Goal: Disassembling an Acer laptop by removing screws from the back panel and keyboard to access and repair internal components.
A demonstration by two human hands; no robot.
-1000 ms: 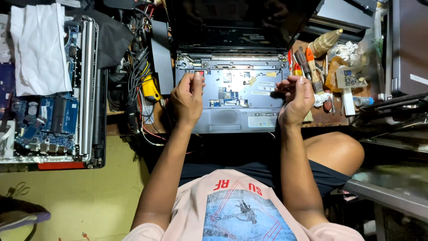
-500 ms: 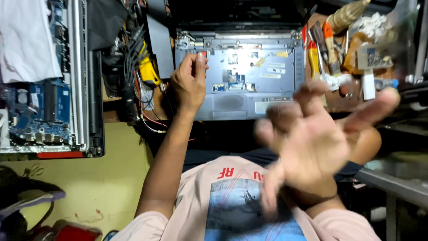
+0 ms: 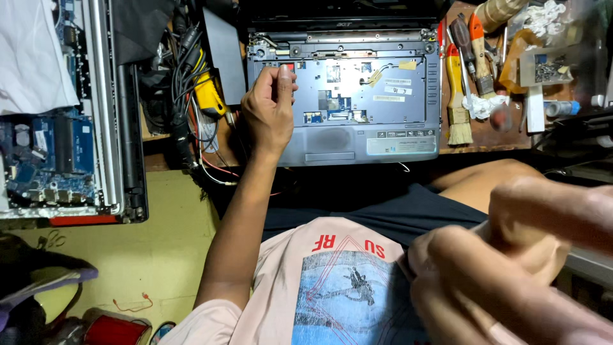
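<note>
The left hand [image 3: 271,112] rests on the left edge of an opened laptop base [image 3: 348,96] with its keyboard removed; the fingers are curled together and the fingertips [image 3: 285,73] press down near a small red part at the base's upper left corner, though the hand hides whether anything is pinched under them. The laptop base lies on the worktop [image 3: 491,137] directly ahead of the person, its grey palm rest toward the body, its blue inner plate and small boards exposed; its dark screen is cut off by the top edge of the picture.

The right hand [image 3: 511,268] is raised very close to the camera at the lower right; it is large, blurred and cut off by the frame, the fingers look bent inward, and I cannot tell whether it holds something.

To the right of the laptop base lie a small brush [image 3: 454,96] with a red and yellow handle and two screwdrivers [image 3: 469,45] with dark and orange handles, just beside each other; a crumpled white tissue [image 3: 485,105] touches them. Left of the laptop base a yellow tool [image 3: 209,96] sits in a tangle of dark cables; further left a second opened machine [image 3: 45,153] shows a blue circuit board, partly covered by a white cloth [image 3: 32,57].
</note>
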